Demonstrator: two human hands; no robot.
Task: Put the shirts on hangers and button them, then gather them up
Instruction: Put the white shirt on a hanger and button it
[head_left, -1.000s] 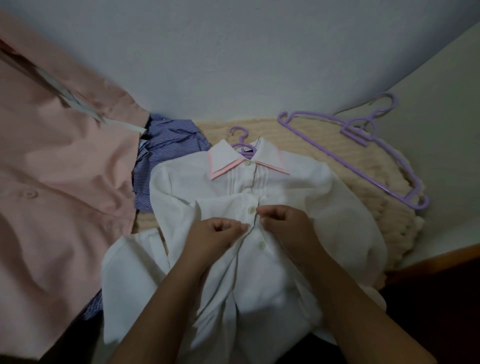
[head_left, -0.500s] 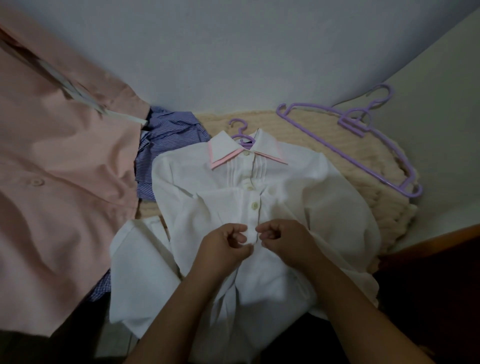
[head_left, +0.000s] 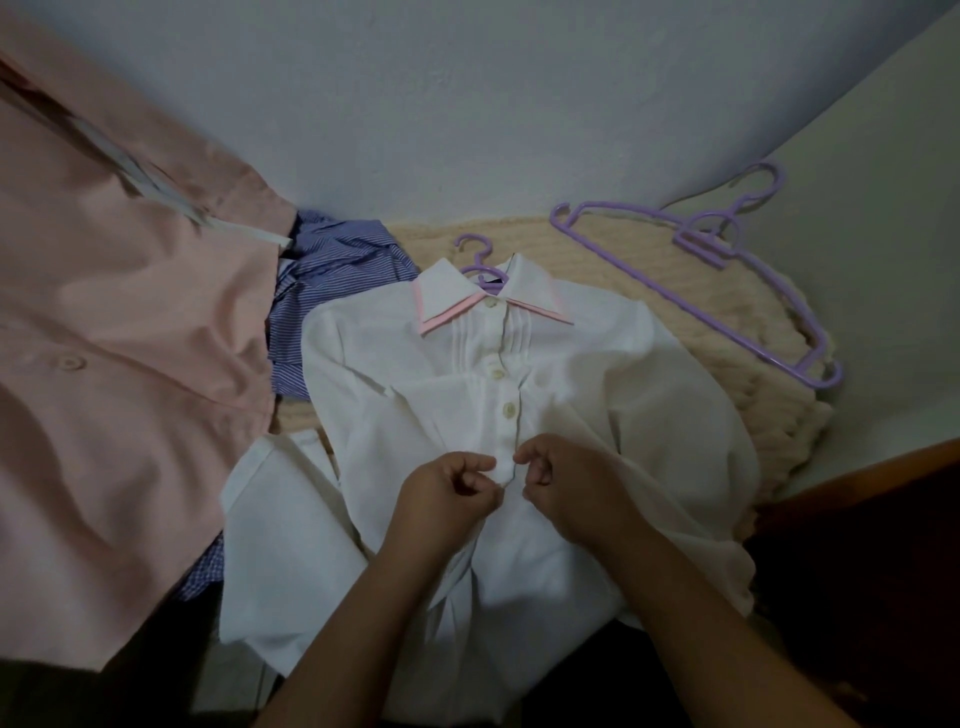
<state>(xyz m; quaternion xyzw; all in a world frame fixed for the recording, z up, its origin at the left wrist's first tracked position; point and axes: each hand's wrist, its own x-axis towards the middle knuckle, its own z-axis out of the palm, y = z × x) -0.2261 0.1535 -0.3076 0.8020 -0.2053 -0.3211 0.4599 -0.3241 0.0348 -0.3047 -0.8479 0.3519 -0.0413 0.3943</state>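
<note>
A white shirt with a pink-edged collar lies front up on a cream knitted blanket. A purple hanger's hook sticks out above its collar. Three buttons at the top of the placket are closed. My left hand pinches the left edge of the placket just below them. Facing it, my right hand pinches the right edge, fingers curled. Whatever button sits between my fingertips is hidden.
A large pink shirt spreads over the left side. A blue striped shirt lies bunched between it and the white one. Two spare purple hangers rest on the blanket at the back right. A dark wooden edge runs along the right.
Both hands have moved down the placket, from the third button to the spot below it. That third button is now closed and uncovered.
</note>
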